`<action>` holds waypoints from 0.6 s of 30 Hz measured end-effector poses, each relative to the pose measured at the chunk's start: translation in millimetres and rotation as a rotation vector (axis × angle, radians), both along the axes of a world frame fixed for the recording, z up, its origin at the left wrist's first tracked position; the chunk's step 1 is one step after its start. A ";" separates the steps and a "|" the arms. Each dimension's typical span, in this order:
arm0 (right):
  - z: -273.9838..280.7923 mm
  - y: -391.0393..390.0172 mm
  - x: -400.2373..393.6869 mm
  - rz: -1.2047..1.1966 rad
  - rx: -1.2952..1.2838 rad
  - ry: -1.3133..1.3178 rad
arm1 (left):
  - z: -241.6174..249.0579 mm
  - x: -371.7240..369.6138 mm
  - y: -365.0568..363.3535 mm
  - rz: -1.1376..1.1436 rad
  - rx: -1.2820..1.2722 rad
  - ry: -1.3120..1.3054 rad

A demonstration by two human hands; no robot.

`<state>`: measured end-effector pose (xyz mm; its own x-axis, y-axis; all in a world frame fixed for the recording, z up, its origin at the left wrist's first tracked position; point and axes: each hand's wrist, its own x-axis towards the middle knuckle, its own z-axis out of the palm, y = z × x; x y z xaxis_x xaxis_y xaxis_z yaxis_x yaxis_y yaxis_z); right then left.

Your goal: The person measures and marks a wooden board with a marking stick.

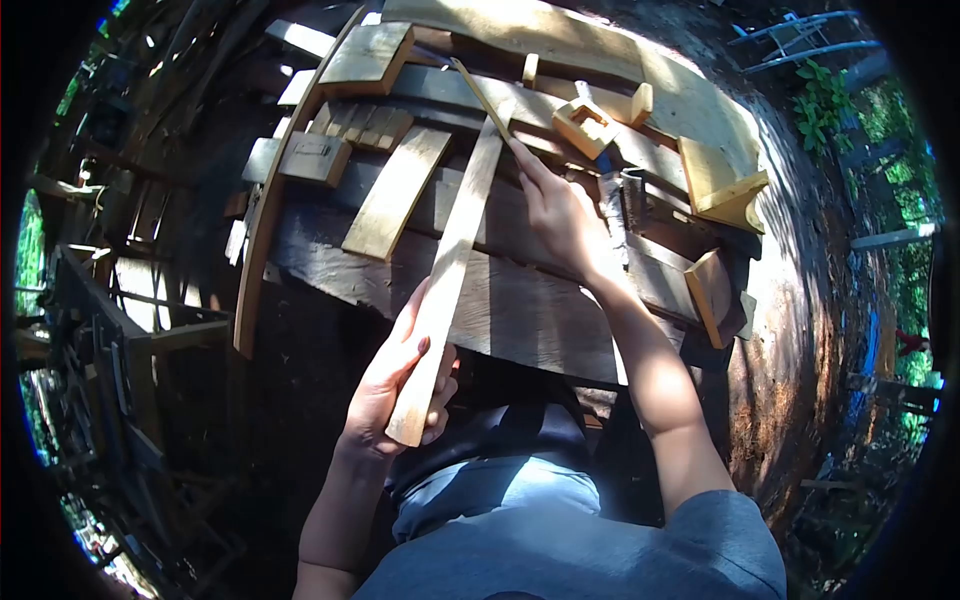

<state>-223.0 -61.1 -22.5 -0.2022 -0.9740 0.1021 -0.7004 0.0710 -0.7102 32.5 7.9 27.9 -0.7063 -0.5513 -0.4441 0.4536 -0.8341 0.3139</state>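
Note:
A long, narrow wooden strip (462, 225) slants from near my body up across the bench. My left hand (402, 370) is wrapped round its near end, with the thumb along the side. At its far end, my right hand (560, 215) is closed on a thin wooden stick (480, 92), which crosses close to the strip's tip. Whether the stick touches the strip is hard to tell. To the left of the strip, a wider flat board (398, 195) lies on the bench.
The plank bench (530, 310) bears a thick block (367, 58), a smaller block (314, 158), a hollow wooden piece (586, 127) and an angled piece (722, 190). A long curved board (262, 235) leans along its left edge. A wooden frame (140, 335) stands farther left.

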 end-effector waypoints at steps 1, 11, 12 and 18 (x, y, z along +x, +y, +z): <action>-20.1 -27.6 -9.4 0.004 -0.109 0.060 | -1.0 0.5 -0.5 0.008 0.012 0.021; 6.0 64.3 24.2 0.159 0.134 -0.129 | -8.9 5.1 5.6 0.045 0.056 0.023; 10.3 57.6 19.4 0.178 0.153 -0.091 | -6.6 4.3 4.7 0.043 0.052 0.005; 0.9 -30.8 1.7 -0.005 0.051 0.016 | -4.4 2.2 4.5 0.076 0.076 0.023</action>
<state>-221.3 -91.9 -21.6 -0.2059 -0.9770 0.0553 -0.7109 0.1105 -0.6946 34.7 12.4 23.5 -0.6743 -0.5689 -0.4708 0.5226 -0.8181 0.2400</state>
